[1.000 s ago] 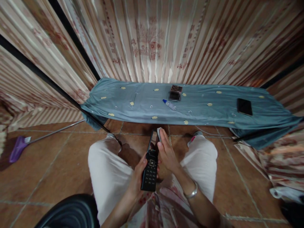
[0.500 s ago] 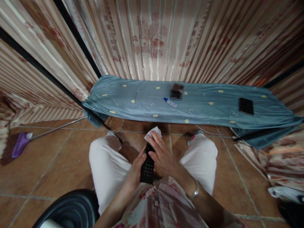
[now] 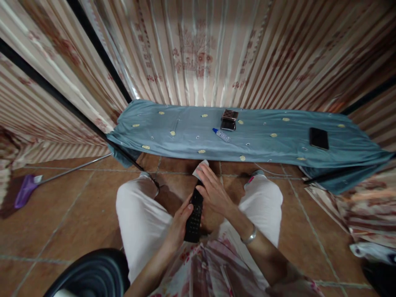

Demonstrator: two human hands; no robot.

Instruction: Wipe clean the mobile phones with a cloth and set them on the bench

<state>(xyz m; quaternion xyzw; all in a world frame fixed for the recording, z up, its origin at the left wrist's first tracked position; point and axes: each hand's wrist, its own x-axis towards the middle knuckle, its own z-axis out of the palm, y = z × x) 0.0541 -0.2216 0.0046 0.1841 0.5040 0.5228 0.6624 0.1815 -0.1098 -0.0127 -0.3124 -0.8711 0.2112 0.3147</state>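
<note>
A black remote control (image 3: pixel 194 220) with rows of buttons is held over my lap, tilted slightly to the right at its far end. My left hand (image 3: pixel 180 220) grips its left side, thumb lying along the edge. At the far end, my right hand (image 3: pixel 215 194) presses a white tissue (image 3: pixel 200 167) against the remote with its fingers. Part of the tissue and the remote's top are hidden under those fingers.
Ahead stands a bench with a blue patterned cloth (image 3: pixel 185 144), holding an open compact case (image 3: pixel 229 120), a blue-capped tube (image 3: pixel 221 135) and a dark phone (image 3: pixel 319 138). A purple broom (image 3: pixel 26 192) lies left. A black round stool or bin (image 3: pixel 93 274) is near my left leg.
My right hand and the tissue have shifted slightly up and right at the remote's far end. The remote leans a little more to the right, still in my left hand.
</note>
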